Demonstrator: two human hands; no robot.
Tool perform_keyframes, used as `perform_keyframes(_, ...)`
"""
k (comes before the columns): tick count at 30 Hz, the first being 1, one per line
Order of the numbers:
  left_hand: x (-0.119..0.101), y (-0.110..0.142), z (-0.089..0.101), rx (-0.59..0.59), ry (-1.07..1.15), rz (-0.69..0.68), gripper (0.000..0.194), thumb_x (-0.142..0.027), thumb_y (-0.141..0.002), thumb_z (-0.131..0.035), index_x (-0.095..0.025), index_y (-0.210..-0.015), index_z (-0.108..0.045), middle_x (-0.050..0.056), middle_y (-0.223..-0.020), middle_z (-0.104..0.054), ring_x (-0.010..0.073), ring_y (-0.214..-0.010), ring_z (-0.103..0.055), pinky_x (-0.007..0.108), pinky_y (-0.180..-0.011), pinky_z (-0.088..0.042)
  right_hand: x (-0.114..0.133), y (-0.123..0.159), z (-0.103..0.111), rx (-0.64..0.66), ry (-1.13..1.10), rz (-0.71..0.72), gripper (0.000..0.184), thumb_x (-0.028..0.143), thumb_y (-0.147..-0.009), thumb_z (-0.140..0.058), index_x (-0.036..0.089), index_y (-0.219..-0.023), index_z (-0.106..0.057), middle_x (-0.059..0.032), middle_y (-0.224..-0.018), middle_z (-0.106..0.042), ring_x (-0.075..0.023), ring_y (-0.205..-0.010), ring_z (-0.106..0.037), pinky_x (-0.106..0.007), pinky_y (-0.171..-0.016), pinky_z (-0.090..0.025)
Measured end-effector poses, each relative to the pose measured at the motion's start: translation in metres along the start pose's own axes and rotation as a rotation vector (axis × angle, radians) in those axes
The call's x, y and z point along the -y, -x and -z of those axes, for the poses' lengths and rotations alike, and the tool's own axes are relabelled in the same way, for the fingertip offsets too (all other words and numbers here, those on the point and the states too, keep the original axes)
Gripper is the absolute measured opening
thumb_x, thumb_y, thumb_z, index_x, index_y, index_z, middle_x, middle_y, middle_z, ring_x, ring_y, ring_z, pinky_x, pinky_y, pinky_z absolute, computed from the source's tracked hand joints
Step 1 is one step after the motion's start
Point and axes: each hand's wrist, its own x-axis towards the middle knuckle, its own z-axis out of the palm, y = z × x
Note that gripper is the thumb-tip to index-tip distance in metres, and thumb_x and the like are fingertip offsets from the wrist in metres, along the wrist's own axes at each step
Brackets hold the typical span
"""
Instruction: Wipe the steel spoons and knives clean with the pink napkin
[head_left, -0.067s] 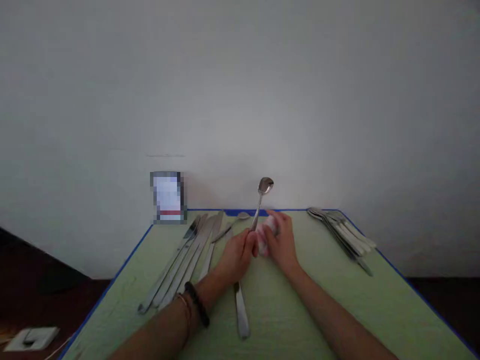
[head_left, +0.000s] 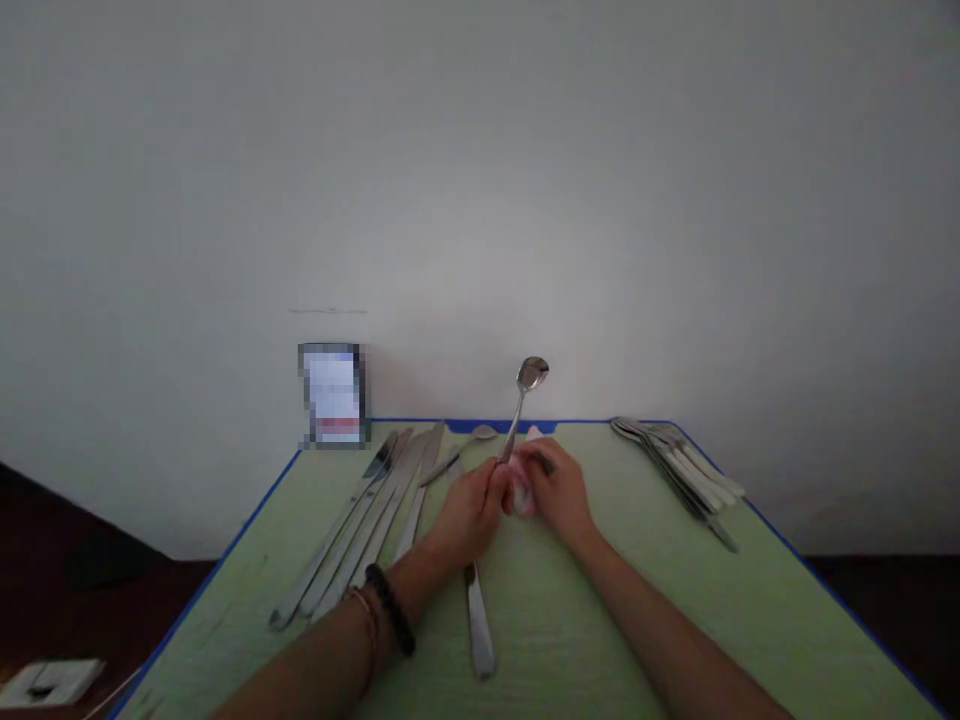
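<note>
A metal spoon (head_left: 533, 374) stands up at a slight tilt, bowl on top, with my left hand (head_left: 471, 510) closed around its handle. Close beside it, my right hand (head_left: 559, 488) has its fingers curled on a crumpled pink-and-white cloth (head_left: 520, 490). The cloth lies against the fingers of my left hand, and part of it is hidden by both hands. Below my left wrist, a knife (head_left: 481, 625) rests on the table, its upper part covered by my hand. Another spoon (head_left: 484, 433) lies just left of the upright one.
Several knives (head_left: 367, 530) lie side by side on the left of the green table (head_left: 585, 640), which has a blue edge. A stack of spoons and forks (head_left: 671, 465) lies at the right. A phone-like screen (head_left: 334, 395), blurred, leans on the wall (head_left: 480, 200) at the back left.
The fingers of my right hand have curled in further over the cloth, and the cloth has shifted a little. My left hand keeps its hold on the spoon.
</note>
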Motion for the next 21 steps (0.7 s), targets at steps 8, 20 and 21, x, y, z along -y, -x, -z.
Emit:
perform_keyframes(8, -0.001, -0.003, 0.0, 0.129, -0.034, -0.001, 0.033, -0.032, -0.095, -0.028, -0.021, -0.069, -0.047, 0.001, -0.063, -0.058, 0.0158, -0.059, -0.055, 0.025, -0.061, -0.039, 0.003, -0.006, 0.005, 0.156, -0.339, -0.195, 0.022, 0.036, -0.077, -0.053, 0.018, -0.074, -0.066, -0.0013, -0.075, -0.067, -0.0164, -0.074, -0.059, -0.029, -0.076, -0.044)
perform_keyframes(20, -0.009, -0.003, 0.006, 0.202, -0.039, 0.014, 0.027, -0.031, -0.092, -0.037, -0.02, -0.082, -0.06, -0.001, -0.067, -0.059, 0.0138, -0.059, -0.053, 0.022, -0.056, -0.034, -0.011, -0.007, -0.002, -0.013, -0.477, -0.3, 0.026, 0.046, -0.081, -0.051, 0.02, -0.078, -0.053, 0.0028, -0.058, -0.055, -0.0146, -0.059, -0.054, -0.027, -0.061, -0.042)
perform_keyframes(21, -0.009, -0.003, 0.007, 0.202, -0.051, 0.015, 0.026, -0.031, -0.092, -0.038, -0.02, -0.082, -0.059, -0.002, -0.066, -0.059, 0.0138, -0.058, -0.053, 0.022, -0.056, -0.034, -0.013, -0.007, -0.002, -0.035, -0.468, -0.284, 0.025, 0.045, -0.083, -0.048, 0.02, -0.084, -0.053, 0.0041, -0.056, -0.053, -0.0147, -0.058, -0.054, -0.027, -0.06, -0.042)
